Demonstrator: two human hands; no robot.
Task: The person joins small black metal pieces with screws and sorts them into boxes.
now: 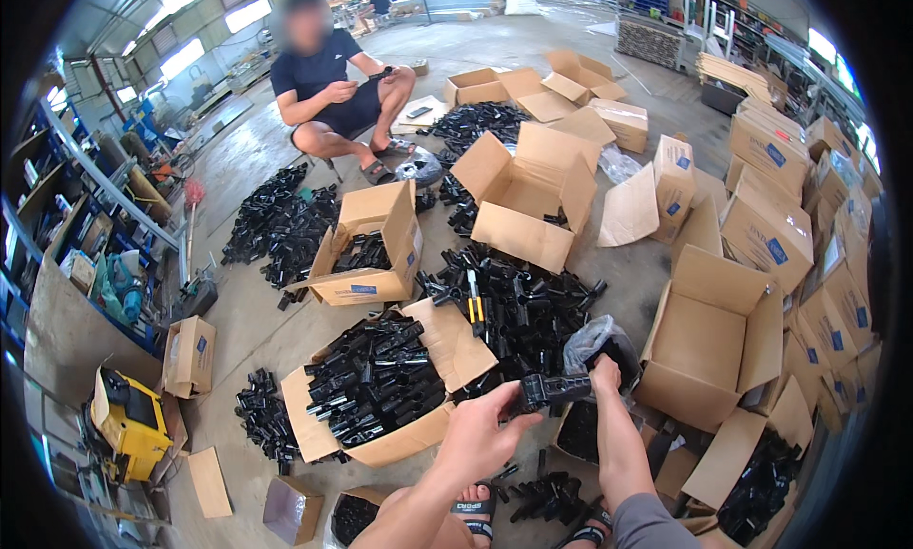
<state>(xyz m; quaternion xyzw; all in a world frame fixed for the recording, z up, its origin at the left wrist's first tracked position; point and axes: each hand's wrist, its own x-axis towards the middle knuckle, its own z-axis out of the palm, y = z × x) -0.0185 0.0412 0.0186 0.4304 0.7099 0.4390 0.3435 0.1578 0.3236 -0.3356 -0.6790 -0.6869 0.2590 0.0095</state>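
Now a black fitting (559,388), likely stiff and light, is being gripped by its chunky end in the left hand (487,429), any right hand (606,375) hold being hidden.

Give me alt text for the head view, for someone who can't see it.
The left hand holds a black part while the right hand is at a clear plastic bag. Heaps of black parts and open cardboard boxes spread over the floor; a co-worker sits beyond.
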